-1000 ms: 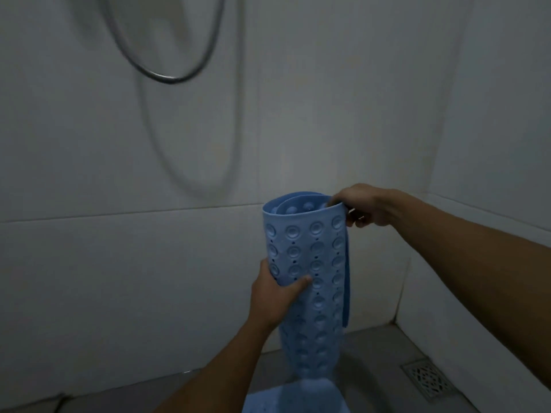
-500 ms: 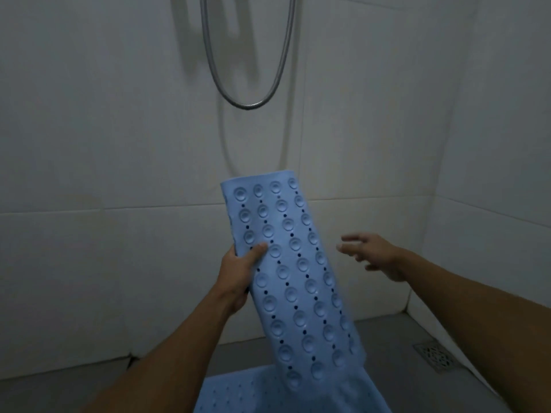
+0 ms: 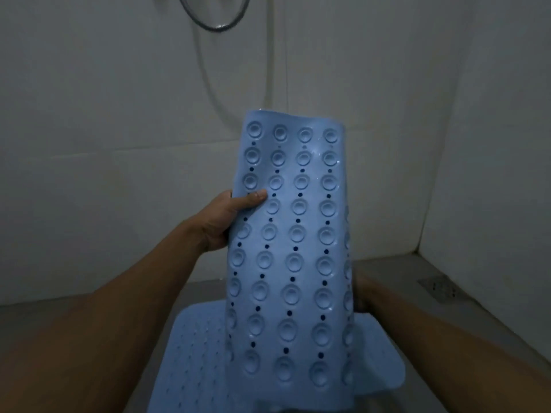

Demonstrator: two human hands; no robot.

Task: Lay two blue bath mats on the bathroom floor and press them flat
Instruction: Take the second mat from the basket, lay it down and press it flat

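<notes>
- Writing, brands, labels: none legible anywhere on either mat or on the walls.
- Left of the held mat (image 3: 293, 248): left hand (image 3: 222, 217) clamped on that mat's left edge, thumb (image 3: 253, 198) pressed across the suction-cup face, remaining fingers hidden behind.
- Held upright in mid-air, cup side toward the camera, rows of round suckers and small dark holes running top to bottom, top edge slightly curled back.
- Compared with half a second ago: now nearly vertical rather than slanting, and wider in view; left-hand grip unchanged.
- Below and behind the held mat: second mat (image 3: 196, 353) lying flat on the grey floor (image 3: 396, 281), one corner showing to the held mat's lower right as well.
- Right of the held mat: right hand (image 3: 359, 296) mostly hidden behind the lower right edge, where earlier spread open and clear of the mat; cannot tell whether gripping or merely touching.
- Further right of the held mat: floor drain grate (image 3: 441, 289) set in the floor near the corner.
- Above the held mat: loop of metal shower hose (image 3: 217, 23) hanging against pale tiled wall (image 3: 89, 114), shadow trailing down beneath.
- Dim bathroom corner, side wall meeting back wall to the held mat's right.
</notes>
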